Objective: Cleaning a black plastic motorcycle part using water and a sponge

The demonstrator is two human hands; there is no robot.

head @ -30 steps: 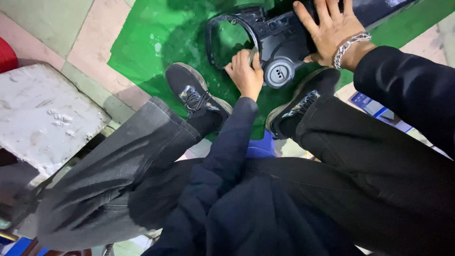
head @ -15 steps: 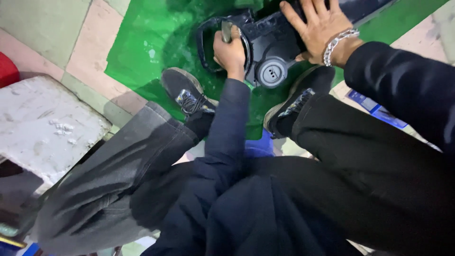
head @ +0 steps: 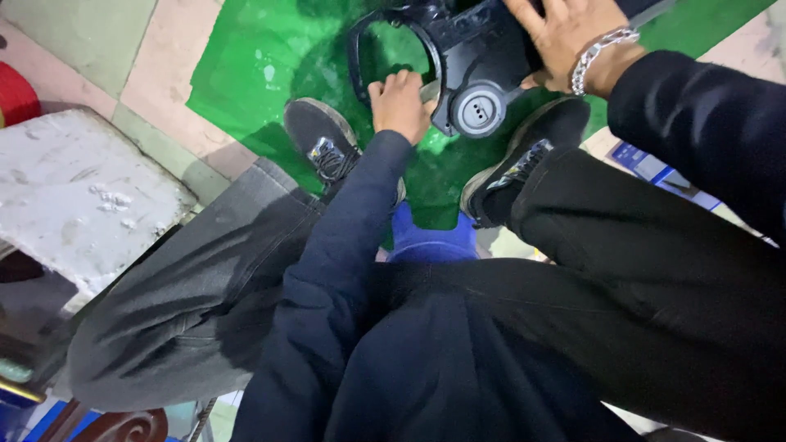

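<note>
Head view: our left hand (head: pixel 399 105) has dropped back from the ring (head: pixel 391 51) top to curl on its lower rim, while our right hand (head: pixel 566 37) stays spread flat on the black part (head: pixel 483 61).

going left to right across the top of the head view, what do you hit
red thing → white block → left shoe → left hand → round grey cap → right hand
</note>
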